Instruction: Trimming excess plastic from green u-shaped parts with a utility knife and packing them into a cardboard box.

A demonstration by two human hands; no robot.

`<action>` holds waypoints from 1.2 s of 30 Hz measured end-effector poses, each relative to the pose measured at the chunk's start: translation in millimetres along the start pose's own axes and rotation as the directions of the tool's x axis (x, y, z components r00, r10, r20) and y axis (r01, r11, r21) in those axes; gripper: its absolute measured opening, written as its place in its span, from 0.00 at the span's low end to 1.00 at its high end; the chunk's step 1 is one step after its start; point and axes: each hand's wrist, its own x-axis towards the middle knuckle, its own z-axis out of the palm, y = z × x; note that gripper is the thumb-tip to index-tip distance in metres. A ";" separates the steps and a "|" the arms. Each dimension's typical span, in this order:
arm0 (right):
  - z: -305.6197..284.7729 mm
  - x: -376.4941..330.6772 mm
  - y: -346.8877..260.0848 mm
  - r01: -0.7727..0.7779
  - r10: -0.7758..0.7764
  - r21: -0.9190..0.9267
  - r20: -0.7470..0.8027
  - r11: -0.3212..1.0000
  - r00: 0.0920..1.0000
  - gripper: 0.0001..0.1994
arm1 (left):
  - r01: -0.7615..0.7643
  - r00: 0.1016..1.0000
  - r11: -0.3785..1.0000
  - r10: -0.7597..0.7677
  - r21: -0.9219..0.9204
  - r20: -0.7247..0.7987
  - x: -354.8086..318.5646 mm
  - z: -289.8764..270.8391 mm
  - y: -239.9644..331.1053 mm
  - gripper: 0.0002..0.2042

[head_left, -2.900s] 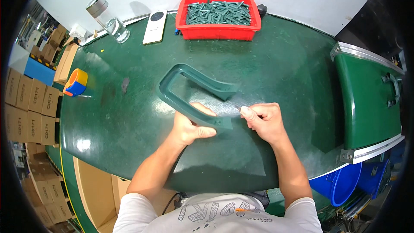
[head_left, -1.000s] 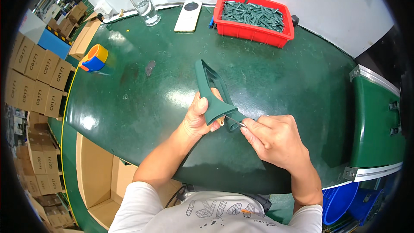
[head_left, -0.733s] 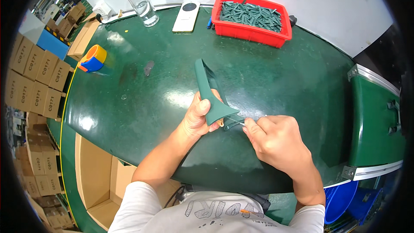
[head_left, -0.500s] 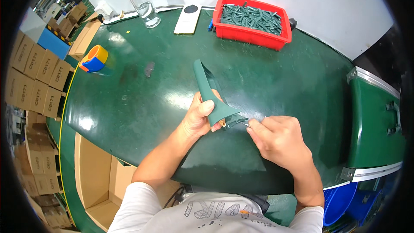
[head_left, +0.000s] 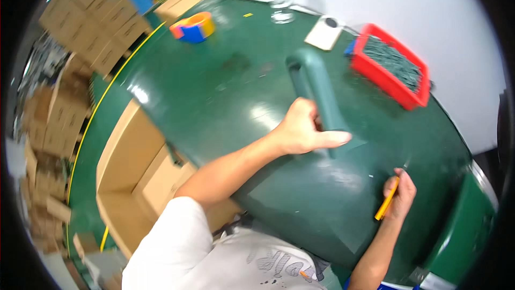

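My left hand [head_left: 302, 130] is closed round a green plastic handle-like part [head_left: 323, 89], holding it above the table. A looped end of the part points away from me, and its flared end sits by my thumb. Off to the right and nearer the table's edge, my right hand [head_left: 403, 196] grips a slim tool with a yellow handle [head_left: 388, 200], probably a knife. Its handle slants down out of the fist, while a thin tip, blurred, shows beyond the fingers. The two hands are well apart.
The green table [head_left: 225, 91] carries a red bin [head_left: 382, 79] of small green pieces, a white phone-like object [head_left: 323, 33], a clear bottle [head_left: 282, 3] and a tape roll [head_left: 199, 28]. An open cardboard box [head_left: 119, 153] stands at the left; a green case [head_left: 464, 231] is at the right.
My right hand has drawn away from the green part to the right, with its tool. My left hand has turned the part and moved it rightward. The whole view has swung round.
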 end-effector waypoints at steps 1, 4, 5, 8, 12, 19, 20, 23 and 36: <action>0.3 -1.6 1.0 -0.011 0.011 -0.047 -0.005 0.999 1.000 0.12 | 0.013 0.997 0.996 -0.020 -0.086 -0.078 -10.6 -6.4 24.4 0.15; -7.6 -5.7 4.3 0.007 -0.006 -0.084 0.007 0.996 1.000 0.12 | 0.008 0.891 0.868 0.220 0.497 -0.398 -52.7 -56.2 66.5 0.12; -8.4 -4.7 7.6 0.010 -0.008 -0.074 0.024 0.997 1.000 0.12 | 0.012 0.763 0.882 0.296 0.471 -0.575 -71.9 -74.8 70.3 0.11; -8.0 -4.9 7.4 0.005 -0.002 -0.110 0.029 0.994 1.000 0.12 | 0.118 0.244 0.878 0.428 0.465 -0.870 -142.3 -156.1 58.7 0.09; -10.2 -2.3 9.5 -0.005 0.014 -0.155 0.057 0.988 0.998 0.12 | 0.744 0.059 0.599 0.382 0.296 -0.922 -266.3 -237.7 8.8 0.07; -21.1 0.4 12.2 0.016 0.005 -0.217 0.094 0.976 0.996 0.14 | 0.853 0.313 -0.345 -0.262 0.392 -0.913 -353.4 -227.1 -100.1 0.06; -22.7 -0.6 11.9 0.018 0.000 -0.232 0.078 0.973 0.997 0.14 | 0.776 0.399 -0.385 -0.312 0.499 -0.862 -352.6 -230.7 -109.9 0.06; -21.6 0.7 16.0 0.020 -0.007 -0.260 0.048 0.965 0.999 0.14 | 0.570 0.538 -0.447 -0.431 0.690 -0.724 -355.7 -242.0 -130.3 0.06; 3.2 -2.3 14.9 -0.035 -0.020 -0.380 -0.140 0.924 0.990 0.15 | 0.772 -0.122 0.404 -0.663 -0.490 -0.739 -378.8 -207.9 -164.2 0.16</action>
